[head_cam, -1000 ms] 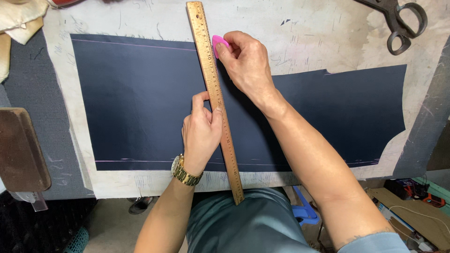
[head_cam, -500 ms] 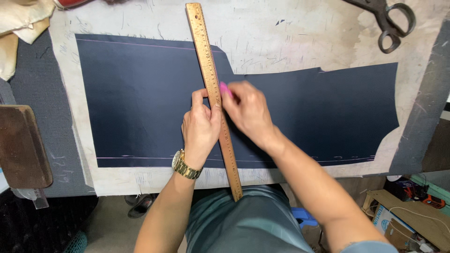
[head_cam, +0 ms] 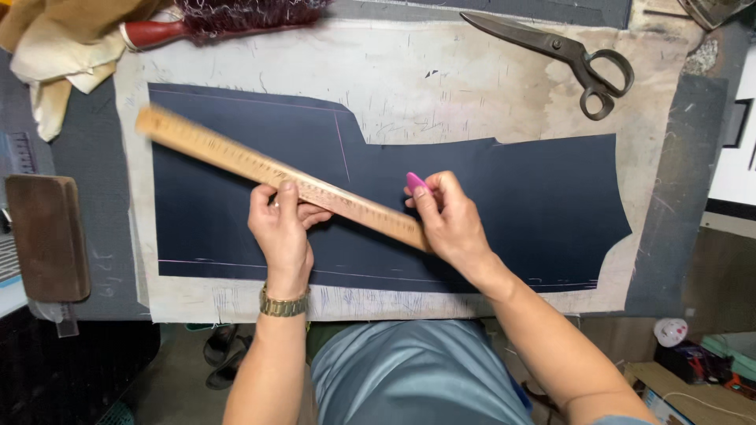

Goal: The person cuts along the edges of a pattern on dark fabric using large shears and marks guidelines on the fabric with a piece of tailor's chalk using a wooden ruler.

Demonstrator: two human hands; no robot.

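Nearest the camera, the person's lap in a grey-blue garment (head_cam: 409,378) fills the bottom edge, with two bare forearms reaching up from it over the work surface. The left hand (head_cam: 281,228), with a gold-coloured wristwatch (head_cam: 283,304) on its wrist, is closed around the middle of a long wooden ruler (head_cam: 276,175), thumb on top and fingers curled underneath. The ruler lies slantwise across a dark navy piece of cut fabric (head_cam: 488,212), its far end up and to the left, blurred, its near end down to the right. The right hand (head_cam: 449,224) meets that lower end of the ruler, the fingers bent over it, and pinches a small pink piece of tailor's chalk (head_cam: 415,182) between thumb and forefinger, the chalk tip standing just above the fabric. The fabric lies flat on a worn, stained off-white table cover (head_cam: 441,79), with thin pale chalk lines along its upper left and lower edges. To the left, near the table edge, rests a brown padded block (head_cam: 47,236). Farther off, at the top right, a pair of large dark scissors (head_cam: 567,55) lies on the cover, blades shut. At the top left sit a brush with a red handle (head_cam: 197,22) and a heap of tan and cream cloth (head_cam: 63,47).
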